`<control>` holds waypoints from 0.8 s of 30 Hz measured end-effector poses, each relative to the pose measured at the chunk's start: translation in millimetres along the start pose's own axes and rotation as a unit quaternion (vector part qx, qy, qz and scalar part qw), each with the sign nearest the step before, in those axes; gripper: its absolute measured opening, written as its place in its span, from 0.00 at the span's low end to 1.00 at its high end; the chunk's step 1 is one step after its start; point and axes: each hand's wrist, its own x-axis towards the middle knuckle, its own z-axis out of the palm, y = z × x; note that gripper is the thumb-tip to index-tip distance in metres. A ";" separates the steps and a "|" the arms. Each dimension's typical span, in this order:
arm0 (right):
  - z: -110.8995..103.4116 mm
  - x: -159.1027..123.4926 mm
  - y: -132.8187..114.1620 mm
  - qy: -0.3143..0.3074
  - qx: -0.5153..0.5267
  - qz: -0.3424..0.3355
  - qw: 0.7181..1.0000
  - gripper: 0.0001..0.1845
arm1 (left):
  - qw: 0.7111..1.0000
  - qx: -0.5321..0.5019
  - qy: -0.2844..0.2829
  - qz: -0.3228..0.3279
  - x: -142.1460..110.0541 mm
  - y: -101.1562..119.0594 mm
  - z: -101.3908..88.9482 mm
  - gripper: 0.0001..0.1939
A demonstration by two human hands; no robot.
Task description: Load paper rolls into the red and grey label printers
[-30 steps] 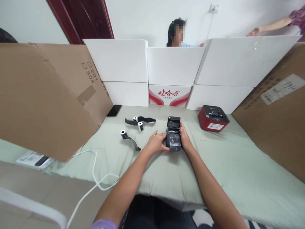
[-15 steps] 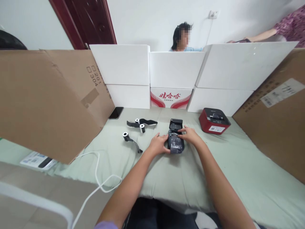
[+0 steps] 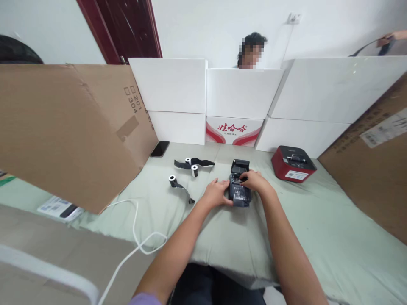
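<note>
A small black portable printer (image 3: 241, 195) lies on the green cloth, its lid (image 3: 240, 166) flipped up at the far end and a shiny plastic film over its near part. My left hand (image 3: 218, 192) grips the printer's left side, thumb along the near corner. My right hand (image 3: 254, 181) reaches in from the right, its bent fingers at the compartment just below the lid; what the fingertips pinch or press is hidden. To the left lie small rolls with black strips: one roll (image 3: 172, 181) with a trailing tail, another roll (image 3: 194, 170) standing close to a third roll (image 3: 188, 161).
A red and black box-shaped device (image 3: 294, 164) sits at right. A phone (image 3: 160, 148) lies at back left. White boxes (image 3: 237, 93) wall the back; cardboard panels (image 3: 104, 140) flank the sides. A white cable (image 3: 135, 224) hangs over the front edge. Another person (image 3: 252, 51) is behind the boxes.
My right fingers have curled and reach further into the printer's compartment. My left hand keeps its grip. The whole view has shifted slightly, so things appear further right.
</note>
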 end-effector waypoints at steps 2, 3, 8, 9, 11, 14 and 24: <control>-4.9 -3.6 -6.7 -0.021 -0.020 0.001 1.000 0.15 | 1.000 -0.001 0.003 0.000 -0.2 -0.2 0.7 0.51; -6.8 -5.3 -9.4 -0.028 -0.032 0.004 0.999 0.15 | 1.000 -0.002 0.005 0.001 -0.3 -0.4 1.2 0.51; -10.8 -9.2 -12.2 -0.034 -0.056 -0.006 0.998 0.15 | 1.000 -0.008 0.007 0.005 0.2 -3.1 3.6 0.51; -11.1 -9.1 -11.0 -0.030 -0.054 -0.013 0.998 0.15 | 1.000 -0.006 0.006 0.003 0.5 -3.9 4.0 0.51; -12.3 -8.7 -8.4 -0.016 -0.047 -0.027 0.998 0.15 | 1.000 0.002 0.002 0.000 1.1 -5.3 4.6 0.51; -16.2 -10.5 -8.6 0.017 -0.032 -0.046 0.998 0.14 | 1.000 0.010 -0.001 0.003 1.5 -6.6 4.5 0.49; -19.5 -22.2 -21.3 -0.001 -0.068 0.025 0.997 0.16 | 1.000 0.005 0.001 0.000 0.5 -4.5 1.6 0.49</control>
